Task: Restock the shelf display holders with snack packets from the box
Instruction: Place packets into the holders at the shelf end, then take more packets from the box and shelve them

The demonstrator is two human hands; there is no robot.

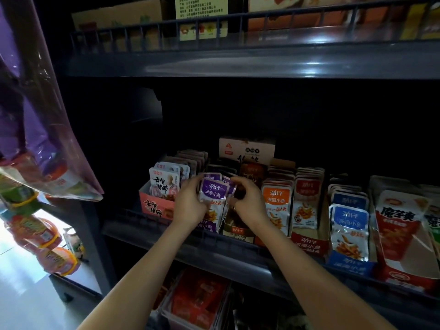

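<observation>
Legible markings, middle shelf, left to right:

- White packet [164,184]: "DDY" in orange at top; "去骨猪蹄" in black.
- Pink holder [156,207] beneath it: "去骨猪蹄" on the front.
- Purple packet [212,192]: "劲仔" above "深海小鱼".
- Orange packet [276,198]: "劲仔", "深海小鱼".
- Red holder [308,245]: "劲仔", "深海小鱼" on the front.
- Blue packet [350,220]: "劲仔", "深海小鱼".
- Red-and-white packet [398,225]: "魔芋爽" in large black characters.

Print on the white box [247,148] behind and on the upper-shelf cartons is too blurred to read.
</observation>
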